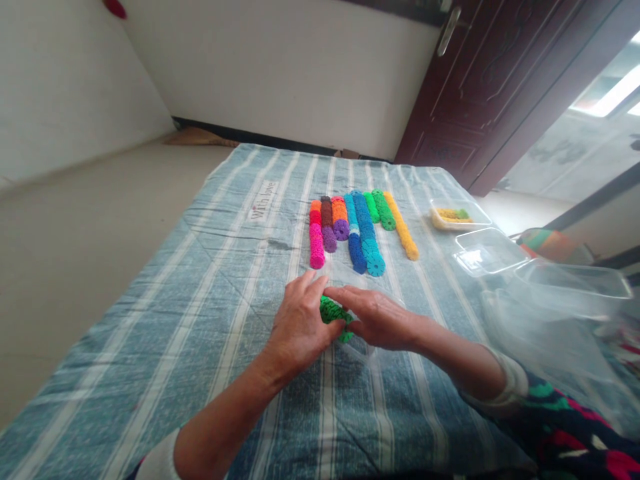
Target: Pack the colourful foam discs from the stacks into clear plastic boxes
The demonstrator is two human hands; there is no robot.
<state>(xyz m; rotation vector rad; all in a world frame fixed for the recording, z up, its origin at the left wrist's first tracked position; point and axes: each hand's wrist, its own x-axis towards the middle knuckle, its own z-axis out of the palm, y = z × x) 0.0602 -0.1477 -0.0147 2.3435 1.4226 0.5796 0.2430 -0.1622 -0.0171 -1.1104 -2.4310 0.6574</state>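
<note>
Grip: my left hand (300, 320) and right hand (383, 317) are closing around green discs (334, 311) | Place: discs are lying between my hands, over a clear box (363, 350) | Handling: light, even pressure is best suiting loose edges | Beyond grip: coloured disc rows (367, 230) are lying lengthwise

- Coloured rolls (340, 217): eight, twelve o'clock.
- Green bundle (334, 312): one.
- Hands: two, left hand (303, 320) and right hand (383, 319).
- Clear boxes or lids (490, 252): at least three, two to three o'clock.
- "With love" print (263, 202): one, eleven o'clock.
- Door (475, 80): one.
</note>
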